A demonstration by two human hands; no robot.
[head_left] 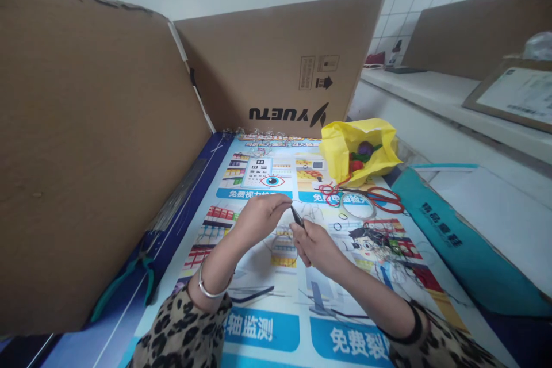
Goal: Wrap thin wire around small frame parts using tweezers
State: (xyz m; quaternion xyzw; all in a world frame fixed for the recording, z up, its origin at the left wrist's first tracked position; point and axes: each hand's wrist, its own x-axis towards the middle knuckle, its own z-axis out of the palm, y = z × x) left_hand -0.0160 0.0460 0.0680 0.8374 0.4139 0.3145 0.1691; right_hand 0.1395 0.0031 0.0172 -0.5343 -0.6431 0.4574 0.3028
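Note:
My left hand (pixel 261 215) is closed in a pinch over the printed poster (pixel 263 328) on the table; what it pinches is too small to make out, perhaps a thin wire. My right hand (pixel 314 243) is wrapped round a small dark pointed tool (pixel 296 216) whose tip points up toward the left fingertips. The two hands almost meet. A silver bangle sits on the left wrist, a dark band on the right, and both sleeves are leopard print.
Red-handled scissors (pixel 382 196) and red cord (pixel 331 195) lie behind the hands, by a yellow bag (pixel 340 144) holding coloured pieces. Green-handled pliers (pixel 129 276) lie at the left. Cardboard walls (pixel 86 155) stand left and behind. A teal bag (pixel 457 241) lies right.

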